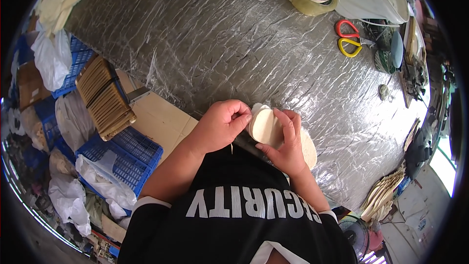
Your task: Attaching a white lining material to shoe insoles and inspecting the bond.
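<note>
My right hand grips a thin stack of cream, flat, round-ended pieces that look like insoles, its thumb at the near side and its fingers over the far side. Beneath that hand another cream round-ended piece lies at the table edge. My left hand is closed in a pinch, thumb against forefinger, right at the stack's left edge. What sits between those fingertips is too small to make out. A thin pale sliver hangs below the left hand.
Silvery, wrinkled sheeting covers the table. Toward the far right are tape rolls and red-and-yellow-handled scissors. On the left stand blue crates, a bundle of brown strap-tied pieces and white bags. More cream pieces lie at right.
</note>
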A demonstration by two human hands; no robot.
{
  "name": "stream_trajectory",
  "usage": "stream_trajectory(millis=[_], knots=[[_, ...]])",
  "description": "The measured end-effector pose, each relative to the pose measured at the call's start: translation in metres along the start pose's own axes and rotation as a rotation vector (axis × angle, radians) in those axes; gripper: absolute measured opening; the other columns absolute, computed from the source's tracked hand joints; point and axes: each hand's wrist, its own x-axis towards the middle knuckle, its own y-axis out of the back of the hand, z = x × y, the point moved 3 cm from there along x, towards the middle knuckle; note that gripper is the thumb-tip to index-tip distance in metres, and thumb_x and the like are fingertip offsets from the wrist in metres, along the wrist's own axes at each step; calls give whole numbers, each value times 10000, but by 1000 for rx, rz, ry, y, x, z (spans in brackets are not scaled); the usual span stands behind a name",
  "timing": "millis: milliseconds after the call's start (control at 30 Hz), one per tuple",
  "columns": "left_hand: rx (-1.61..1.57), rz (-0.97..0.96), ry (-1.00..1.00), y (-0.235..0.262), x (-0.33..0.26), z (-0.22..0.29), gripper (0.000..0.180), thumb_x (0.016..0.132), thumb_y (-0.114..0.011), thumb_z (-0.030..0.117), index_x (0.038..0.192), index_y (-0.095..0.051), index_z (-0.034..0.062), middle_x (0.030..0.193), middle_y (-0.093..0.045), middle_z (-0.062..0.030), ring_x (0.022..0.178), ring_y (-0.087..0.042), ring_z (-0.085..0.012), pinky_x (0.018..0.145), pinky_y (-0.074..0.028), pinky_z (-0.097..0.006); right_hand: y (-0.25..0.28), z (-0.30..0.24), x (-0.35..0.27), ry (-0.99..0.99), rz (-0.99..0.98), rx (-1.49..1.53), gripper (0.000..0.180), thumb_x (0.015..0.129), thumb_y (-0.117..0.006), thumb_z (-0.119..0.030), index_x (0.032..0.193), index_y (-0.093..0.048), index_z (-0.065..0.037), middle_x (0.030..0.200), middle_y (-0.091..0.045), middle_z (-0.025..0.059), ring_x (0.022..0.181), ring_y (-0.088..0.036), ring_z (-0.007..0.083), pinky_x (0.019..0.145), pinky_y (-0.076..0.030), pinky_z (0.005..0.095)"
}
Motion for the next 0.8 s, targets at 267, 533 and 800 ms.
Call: stream_trajectory(millis=[267,533,800], knots=[[120,15,-81,-2,-2,12,82,933,-559,60,913,-599,-9,862,-610,-18,771,-543,-59,703,-473,-223,-6,0,-1,40,65,-60,858,570,-857,-105,1325,-450,-70,1166,-438,182,1068,-441,364,906,-410,460],[-217,22,-25,-6,-10,6,154,869,-663,28,994,-584,-17,918,-620,-32,836,-589,-69,738,-501,-220,-14,-2,0,87,132,-94,851,548,-859,-86,1299,-460,-55,1151,-446,177,1053,-451,370,891,-415,470],[-111,39,91,-4,-10,2,224,861,-658,11,1067,-576,-18,952,-612,-24,846,-582,-72,742,-495,-217,-19,-1,-4,161,142,-170,887,533,-867,-117,1318,-457,-81,1156,-446,177,1071,-445,390,909,-411,492]])
